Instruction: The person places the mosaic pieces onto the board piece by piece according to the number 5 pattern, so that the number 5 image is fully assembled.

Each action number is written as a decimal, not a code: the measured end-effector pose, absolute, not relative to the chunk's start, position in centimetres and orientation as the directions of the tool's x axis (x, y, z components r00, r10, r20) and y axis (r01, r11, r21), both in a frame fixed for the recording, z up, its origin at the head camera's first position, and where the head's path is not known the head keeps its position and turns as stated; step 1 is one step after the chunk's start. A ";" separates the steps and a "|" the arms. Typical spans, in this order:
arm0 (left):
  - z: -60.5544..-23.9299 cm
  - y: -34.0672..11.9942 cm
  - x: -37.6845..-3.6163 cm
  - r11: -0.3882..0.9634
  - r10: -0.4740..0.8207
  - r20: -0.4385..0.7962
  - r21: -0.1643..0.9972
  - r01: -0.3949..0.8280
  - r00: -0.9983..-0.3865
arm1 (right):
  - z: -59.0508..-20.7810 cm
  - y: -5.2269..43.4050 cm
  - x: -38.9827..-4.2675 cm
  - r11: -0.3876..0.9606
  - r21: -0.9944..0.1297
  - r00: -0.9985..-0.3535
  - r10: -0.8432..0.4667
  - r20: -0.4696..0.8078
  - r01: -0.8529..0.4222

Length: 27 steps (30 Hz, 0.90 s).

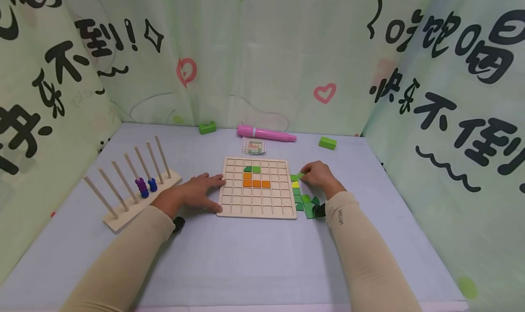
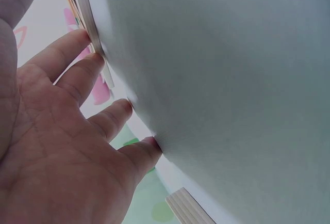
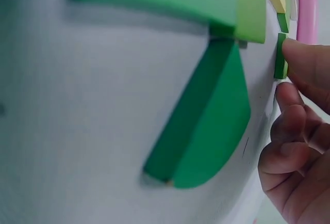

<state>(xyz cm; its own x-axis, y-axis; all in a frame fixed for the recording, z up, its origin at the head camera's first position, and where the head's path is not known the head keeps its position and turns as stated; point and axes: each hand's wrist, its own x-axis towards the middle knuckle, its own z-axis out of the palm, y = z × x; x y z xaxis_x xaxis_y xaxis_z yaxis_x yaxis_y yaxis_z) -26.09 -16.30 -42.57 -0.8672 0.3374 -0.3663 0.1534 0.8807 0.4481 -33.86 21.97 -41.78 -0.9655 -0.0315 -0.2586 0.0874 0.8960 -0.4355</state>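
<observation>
A wooden grid board (image 1: 254,202) lies flat on the table, with a dark green rounded tile (image 1: 248,169), a light green tile (image 1: 256,169) and several orange tiles (image 1: 256,184) in its cells. Fingers spread, my left hand (image 1: 197,193) touches the board's left edge with fingertips and thumb; in the left wrist view the palm holds nothing. Beside the board's right edge, my right hand (image 1: 321,177) pinches a small green tile (image 3: 280,56) between thumb and fingers. Other loose tiles, green and yellow, lie next to it, including a dark green half-round tile (image 3: 209,126).
A wooden peg stand (image 1: 137,202) with purple and blue beads stands at the left. Behind the board lie a patterned card (image 1: 253,146) and a pink marker (image 1: 266,134). Green blocks sit at the back left (image 1: 207,128) and back right (image 1: 327,143). Printed curtains enclose the table.
</observation>
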 end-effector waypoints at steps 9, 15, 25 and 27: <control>-42.5 -16.3 -26.2 0.876 0.352 -0.356 0.451 0.171 -0.866 | -41.6 22.1 -33.8 0.899 -0.430 -0.970 -0.023 -0.242 0.086; -42.7 -16.3 -26.3 0.877 0.344 -0.365 0.453 0.158 -0.865 | -41.4 22.2 -33.5 0.888 -0.453 -0.972 -0.030 -0.234 0.082; -42.6 -16.4 -26.3 0.874 0.357 -0.352 0.454 0.176 -0.865 | -41.1 22.2 -34.3 0.845 -0.511 -0.961 0.013 -0.278 0.159; -42.7 -16.4 -26.3 0.875 0.354 -0.354 0.453 0.173 -0.866 | -41.0 22.1 -34.5 0.835 -0.527 -0.963 0.014 -0.270 0.159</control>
<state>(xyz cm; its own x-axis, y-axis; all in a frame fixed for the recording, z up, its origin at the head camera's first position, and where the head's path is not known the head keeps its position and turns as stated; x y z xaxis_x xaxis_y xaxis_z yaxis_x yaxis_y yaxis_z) -26.27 -16.40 -42.66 -0.8660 0.3537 -0.3536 0.1726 0.8749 0.4525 -34.49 22.09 -40.99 -0.9628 0.0136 -0.2697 0.1593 0.8350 -0.5267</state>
